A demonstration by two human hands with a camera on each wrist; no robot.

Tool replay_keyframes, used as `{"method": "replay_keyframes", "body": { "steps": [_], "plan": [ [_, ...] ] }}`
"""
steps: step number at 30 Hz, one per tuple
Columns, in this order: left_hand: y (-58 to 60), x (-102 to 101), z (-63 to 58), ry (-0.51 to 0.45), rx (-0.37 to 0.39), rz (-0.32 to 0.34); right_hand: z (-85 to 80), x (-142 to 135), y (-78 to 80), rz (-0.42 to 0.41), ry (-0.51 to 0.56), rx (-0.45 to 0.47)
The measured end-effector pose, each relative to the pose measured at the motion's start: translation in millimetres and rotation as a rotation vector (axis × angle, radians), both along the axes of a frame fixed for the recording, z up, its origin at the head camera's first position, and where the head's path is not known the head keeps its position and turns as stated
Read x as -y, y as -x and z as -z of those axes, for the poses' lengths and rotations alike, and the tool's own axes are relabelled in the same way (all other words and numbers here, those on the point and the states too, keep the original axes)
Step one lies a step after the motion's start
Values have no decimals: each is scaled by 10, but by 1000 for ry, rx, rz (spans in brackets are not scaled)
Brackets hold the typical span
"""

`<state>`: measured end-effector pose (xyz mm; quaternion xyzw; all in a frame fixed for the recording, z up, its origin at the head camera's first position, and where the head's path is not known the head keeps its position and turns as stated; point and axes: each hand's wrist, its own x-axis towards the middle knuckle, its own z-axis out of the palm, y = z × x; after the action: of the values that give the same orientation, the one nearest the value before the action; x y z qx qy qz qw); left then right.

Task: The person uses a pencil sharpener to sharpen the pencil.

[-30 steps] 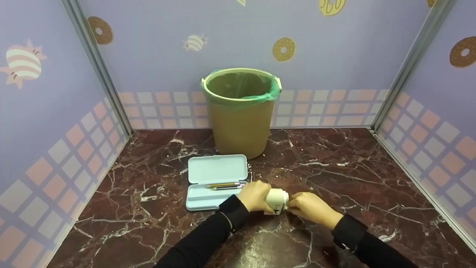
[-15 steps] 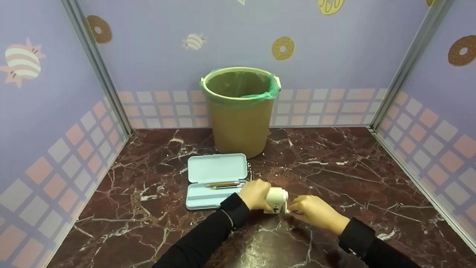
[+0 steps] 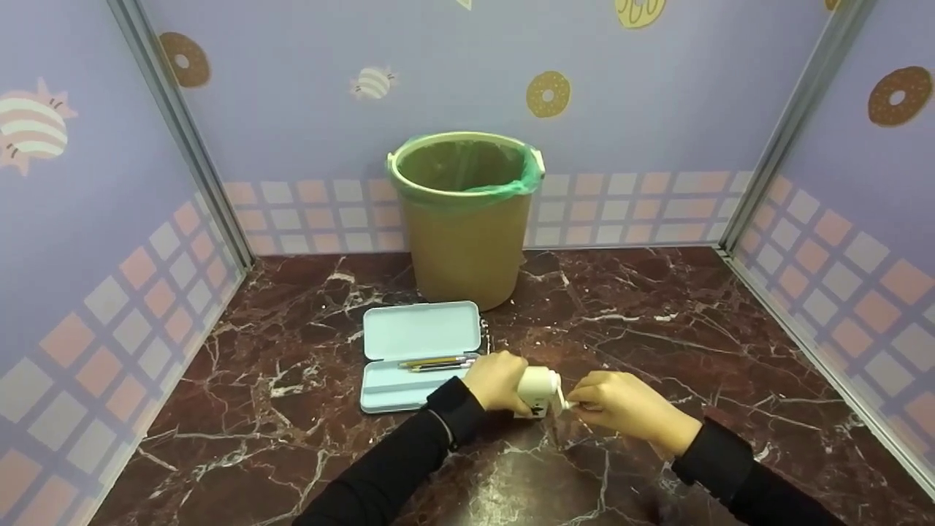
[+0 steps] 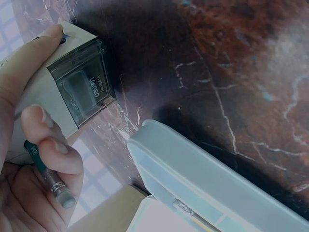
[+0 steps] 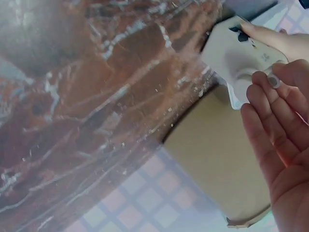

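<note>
My left hand (image 3: 497,381) holds a cream, hand-cranked pencil sharpener (image 3: 537,387) down on the dark marble tabletop. In the left wrist view, its clear shavings drawer (image 4: 86,91) shows below the thumb. The same hand's fingers curl round a green pencil (image 4: 60,191), its eraser end sticking out; the pencil's other end is hidden behind the fingers. With thumb and fingers, my right hand (image 3: 632,408) pinches the crank handle (image 5: 273,81) on the sharpener's right side. Left of the sharpener lies a light blue pencil case (image 3: 420,330), lid up, with several pencils (image 3: 438,363) inside.
A tan waste bin (image 3: 467,248) with a green liner (image 3: 511,190) stands behind the pencil case. Patterned lilac walls (image 3: 292,109) enclose the tabletop (image 3: 657,329) at the back and both sides.
The crank has turned, and its arm now slants out toward the right hand. My right hand has shifted slightly right; the left hand keeps its grip on the sharpener.
</note>
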<state>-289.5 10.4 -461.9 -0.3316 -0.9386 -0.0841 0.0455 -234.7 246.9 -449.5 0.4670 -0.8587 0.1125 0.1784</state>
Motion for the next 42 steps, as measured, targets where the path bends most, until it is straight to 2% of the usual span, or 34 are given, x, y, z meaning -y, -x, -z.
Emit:
{"method": "replay_keyframes", "body": {
  "steps": [12, 21, 30, 42],
  "plan": [
    [19, 12, -12, 6, -14, 41, -74, -32, 29, -2, 14, -62],
    [31, -6, -18, 45, -14, 53, -161, -30, 107, 13, 27, -170],
    [33, 4, 14, 39, -10, 58, -227, -1, 217, 59, 15, -192],
    [32, 20, 8, 39, -18, 56, -205, 37, 289, 129, 11, -187]
  ]
}}
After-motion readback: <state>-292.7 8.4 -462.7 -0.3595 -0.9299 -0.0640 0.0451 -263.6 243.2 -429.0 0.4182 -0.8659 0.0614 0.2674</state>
